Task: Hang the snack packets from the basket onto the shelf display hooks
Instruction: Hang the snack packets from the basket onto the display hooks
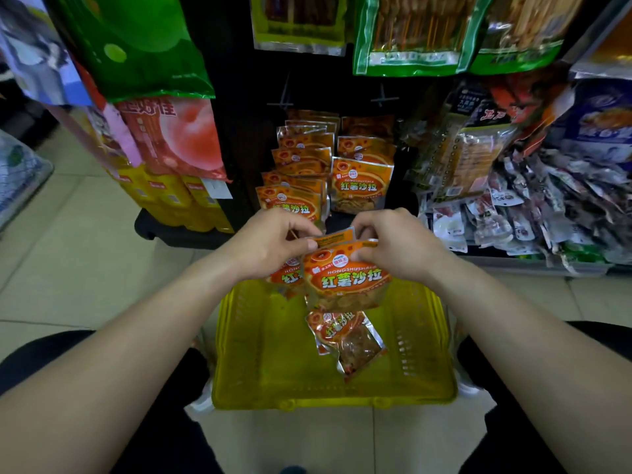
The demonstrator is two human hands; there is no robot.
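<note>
Both hands hold orange snack packets above the yellow basket (260, 336). My left hand (270, 241) pinches the top of a packet (285, 275) mostly hidden behind the front one. My right hand (396, 244) pinches the top edge of the front orange packet (345, 282). One more orange packet (345, 336) lies in the basket. On the dark shelf ahead, two rows of the same orange packets (360, 183) hang on hooks, the left row (294, 200) just beyond my left hand.
Bare hooks (280, 104) stick out above the orange rows. Green and red bags (164, 131) hang at the left, green packs (410, 35) above, mixed small packets (530, 206) fill the shelf at the right. My knees flank the basket on the tiled floor.
</note>
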